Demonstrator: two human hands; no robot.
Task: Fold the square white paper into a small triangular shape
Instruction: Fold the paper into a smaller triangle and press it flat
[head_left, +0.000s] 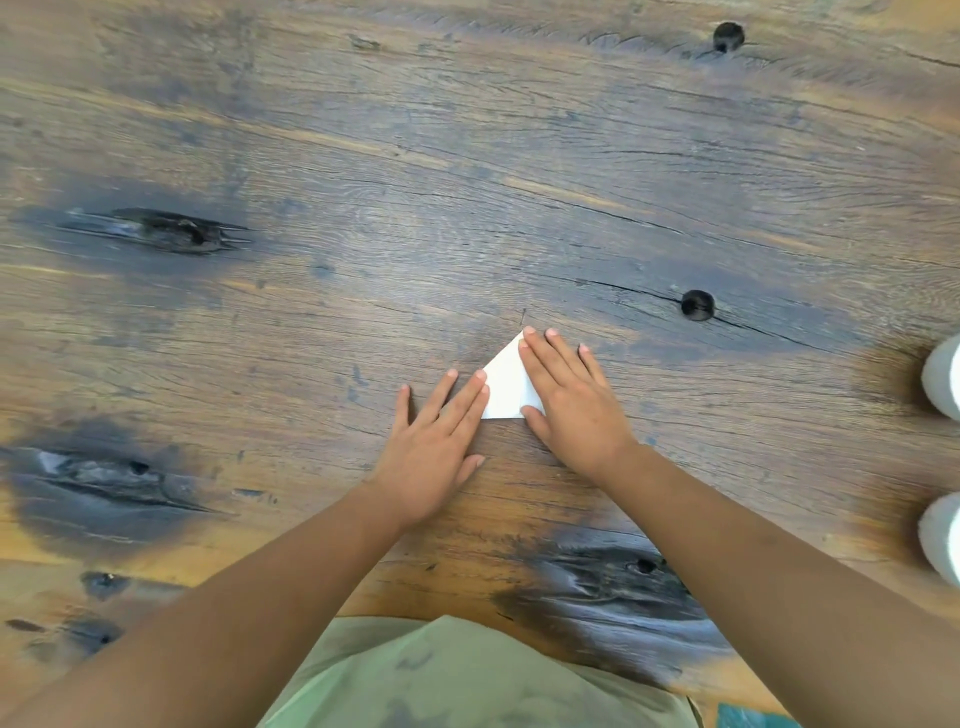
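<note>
- The white paper lies flat on the wooden desk just right of the frame's centre, already folded to a triangle whose apex points toward the top of the frame
- Only its middle shows: the right side is hidden under the right hand and the lower left corner under fingertips of the left hand
- A faint vertical crease runs down the visible white face
- Both hands are spread flat, palms down, fingers extended, pressing on the paper rather than gripping it
- At the right edge of the frame two white rounded objects are cut off and cannot be identified
- A green garment fills the bottom centre, and a teal patch is cropped at the lower right
</note>
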